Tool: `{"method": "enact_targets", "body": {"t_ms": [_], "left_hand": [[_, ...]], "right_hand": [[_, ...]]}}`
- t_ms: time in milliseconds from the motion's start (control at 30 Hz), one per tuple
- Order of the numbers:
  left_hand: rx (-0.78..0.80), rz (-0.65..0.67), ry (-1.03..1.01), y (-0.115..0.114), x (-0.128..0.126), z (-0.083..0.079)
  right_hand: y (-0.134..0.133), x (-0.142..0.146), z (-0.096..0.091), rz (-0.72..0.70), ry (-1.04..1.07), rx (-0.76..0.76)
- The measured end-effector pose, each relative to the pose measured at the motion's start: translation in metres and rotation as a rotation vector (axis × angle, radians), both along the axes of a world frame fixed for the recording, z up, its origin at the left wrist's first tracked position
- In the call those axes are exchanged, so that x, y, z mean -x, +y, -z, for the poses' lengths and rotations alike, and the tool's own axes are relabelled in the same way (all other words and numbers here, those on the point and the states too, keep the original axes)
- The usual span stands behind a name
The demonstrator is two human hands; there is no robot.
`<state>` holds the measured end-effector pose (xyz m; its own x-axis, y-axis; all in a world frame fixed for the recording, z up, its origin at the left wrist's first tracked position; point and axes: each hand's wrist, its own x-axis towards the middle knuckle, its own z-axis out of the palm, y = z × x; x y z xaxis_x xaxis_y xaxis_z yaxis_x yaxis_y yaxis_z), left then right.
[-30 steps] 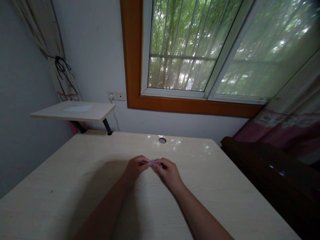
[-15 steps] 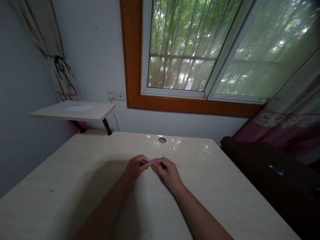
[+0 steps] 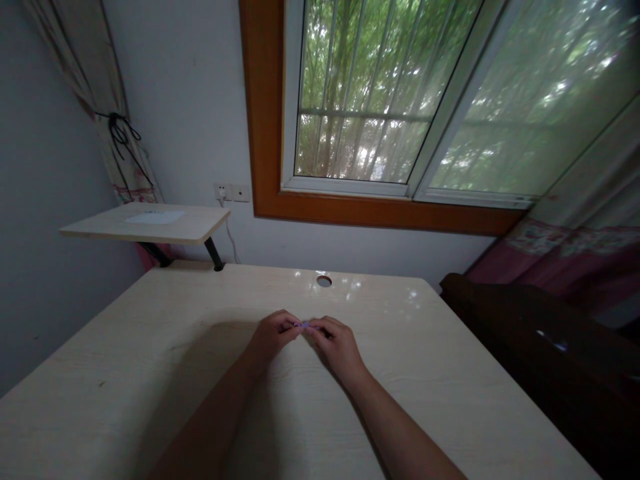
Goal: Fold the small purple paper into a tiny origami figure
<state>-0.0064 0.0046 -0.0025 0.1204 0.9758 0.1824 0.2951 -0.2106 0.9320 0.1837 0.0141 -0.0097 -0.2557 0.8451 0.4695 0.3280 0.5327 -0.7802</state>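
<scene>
Centrally, left hand (image 3: 271, 335) and right hand (image 3: 336, 343) meet fingertip to fingertip, both pinched shut on a small purple object (image 3: 305, 325) held between them, just above the pale desk (image 3: 150, 360). Cable hole (image 3: 324, 281) lies beyond; side shelf (image 3: 150, 223) far left.

It is a room in a home: a desk (image 3: 150, 347) under the left hand (image 3: 273, 335) and right hand (image 3: 337, 343), a barred window (image 3: 357, 113) beyond them, curtains (image 3: 575, 240) either side.
</scene>
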Motion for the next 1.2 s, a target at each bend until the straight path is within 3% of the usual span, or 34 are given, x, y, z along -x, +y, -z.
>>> {"method": "enact_targets", "body": {"t_ms": [633, 1200], "left_hand": [[-0.004, -0.038, 0.067, 0.0015, 0.0005, 0.0000], [0.011, -0.027, -0.025, -0.0013, -0.0019, 0.0005]], "right_hand": [[-0.0002, 0.0012, -0.0026, -0.016, -0.032, -0.019], [-0.0057, 0.0037, -0.0073, -0.023, -0.078, -0.052]]}}
